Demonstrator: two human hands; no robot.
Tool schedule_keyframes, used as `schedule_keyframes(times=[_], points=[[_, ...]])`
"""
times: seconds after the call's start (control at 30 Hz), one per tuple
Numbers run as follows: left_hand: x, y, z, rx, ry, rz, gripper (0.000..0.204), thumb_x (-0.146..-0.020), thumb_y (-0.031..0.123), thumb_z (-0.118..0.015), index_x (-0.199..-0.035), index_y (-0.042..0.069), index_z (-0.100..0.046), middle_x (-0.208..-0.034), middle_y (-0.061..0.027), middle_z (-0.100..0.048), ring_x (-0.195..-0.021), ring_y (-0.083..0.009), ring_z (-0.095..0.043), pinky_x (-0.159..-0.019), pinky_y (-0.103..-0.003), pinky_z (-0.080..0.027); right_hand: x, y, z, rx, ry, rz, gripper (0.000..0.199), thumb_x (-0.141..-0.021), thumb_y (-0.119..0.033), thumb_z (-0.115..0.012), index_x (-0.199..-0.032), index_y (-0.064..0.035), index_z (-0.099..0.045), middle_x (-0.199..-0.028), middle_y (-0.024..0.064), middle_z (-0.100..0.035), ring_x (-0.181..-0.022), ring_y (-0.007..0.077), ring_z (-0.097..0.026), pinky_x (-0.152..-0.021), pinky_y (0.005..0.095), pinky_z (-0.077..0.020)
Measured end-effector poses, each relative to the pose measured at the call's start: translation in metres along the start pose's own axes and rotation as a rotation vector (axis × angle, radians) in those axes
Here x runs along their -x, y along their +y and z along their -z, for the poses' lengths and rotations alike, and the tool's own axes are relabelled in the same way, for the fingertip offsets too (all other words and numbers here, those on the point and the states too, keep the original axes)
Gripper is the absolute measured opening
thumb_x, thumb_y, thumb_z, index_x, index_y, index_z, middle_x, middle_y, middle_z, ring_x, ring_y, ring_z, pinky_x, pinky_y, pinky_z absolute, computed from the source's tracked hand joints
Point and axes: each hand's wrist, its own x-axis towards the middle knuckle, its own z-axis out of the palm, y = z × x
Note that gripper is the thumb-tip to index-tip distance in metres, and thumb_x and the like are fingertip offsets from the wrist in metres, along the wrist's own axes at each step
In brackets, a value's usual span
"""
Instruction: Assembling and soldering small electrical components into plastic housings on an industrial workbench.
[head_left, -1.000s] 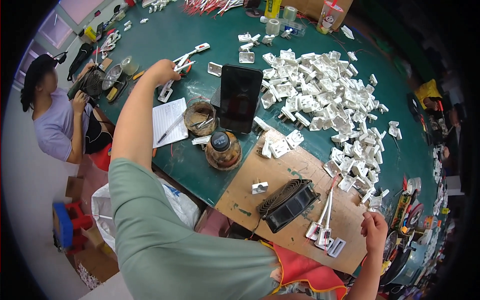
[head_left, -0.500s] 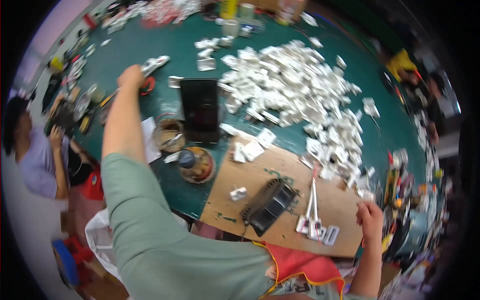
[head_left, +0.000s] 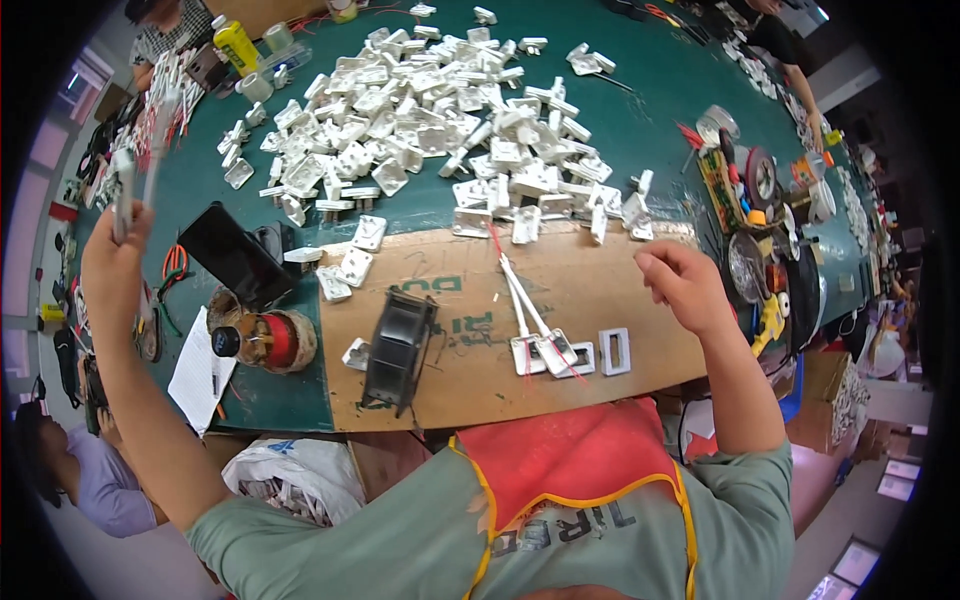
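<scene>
Raised at the far left, my left hand (head_left: 112, 262) is closed around a white stick-shaped plastic piece (head_left: 124, 192). A blurred pale strip beside it is too smeared to make out. My right hand (head_left: 688, 288) hovers over the right side of a cardboard sheet (head_left: 460, 350), fingers curled, with nothing visible in them. Nearest to it on the cardboard are a flat white rectangular frame (head_left: 616, 352) and two white stick-shaped pieces (head_left: 524, 302) with square ends and thin red wires. A black fan-like device (head_left: 399, 350) stands further left, beside a small white plastic part (head_left: 356, 353).
A large heap of white plastic parts (head_left: 400, 120) covers the green table (head_left: 660, 120). Left of the cardboard stand a dark-screened device (head_left: 236, 255) and a jar with a dark cap (head_left: 285, 342). Tools and containers crowd the right, including a yellow tool (head_left: 770, 322). Other people sit around.
My view has turned, shifting the table within it. The left arm has drawn back from its reach over the table, its hand holding a white piece. My right hand stays curled near the cardboard.
</scene>
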Motion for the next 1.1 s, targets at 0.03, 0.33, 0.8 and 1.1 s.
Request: schedule_keyframes(times=[0.03,0.33,0.8,1.1], points=[[0.026,0.034,0.000,0.095,-0.074,-0.042,0.019,-0.086,0.015,-0.063,-0.100,0.003,-0.063,-0.074,-0.0095,-0.058,-0.066,-0.0170,-0.053,-0.065,-0.032,-0.043,0.000,-0.001,0.000,-0.018,0.000,0.011,0.025,-0.091,-0.022,-0.064,-0.101,0.0002,-0.065,-0.074,0.0007,-0.060,-0.060,0.0066,-0.052,-0.055,0.0232,-0.0436],[0.154,0.256,-0.078,-0.118,-0.673,-0.940,0.018,-0.068,0.009,-0.065,-0.085,0.006,-0.058,-0.083,-0.0094,-0.059,-0.087,-0.0294,-0.059,-0.077,-0.042,-0.045,-0.020,0.037,0.025,-0.082,0.028,0.186,0.035,-0.088,-0.025,-0.066,-0.115,-0.0032,-0.061,-0.090,0.0037,-0.062,-0.080,0.0116,-0.058,-0.072,0.0262,-0.0479],[0.182,0.353,-0.247,-0.329,-1.092,-0.870,0.023,-0.078,0.017,-0.061,-0.096,0.003,-0.066,-0.097,-0.0176,-0.067,-0.097,-0.0340,-0.063,-0.083,-0.044,-0.050,-0.077,0.079,0.039,0.625,0.128,0.533,0.098,-0.069,-0.049,-0.080,-0.148,-0.0204,-0.030,-0.153,0.0196,-0.021,-0.141,0.0388,-0.024,-0.113,0.0450,-0.0273],[0.123,0.311,-0.136,0.082,-0.618,-0.882,0.053,-0.077,0.023,-0.075,-0.124,0.007,-0.056,-0.126,-0.0178,-0.056,-0.118,-0.0335,-0.053,-0.101,-0.040,-0.042,-0.125,0.071,0.007,0.692,0.083,0.677,0.101,-0.065,-0.049,-0.082,-0.148,-0.0251,-0.029,-0.155,0.0172,-0.019,-0.141,0.0417,-0.021,-0.114,0.0482,-0.0245]])
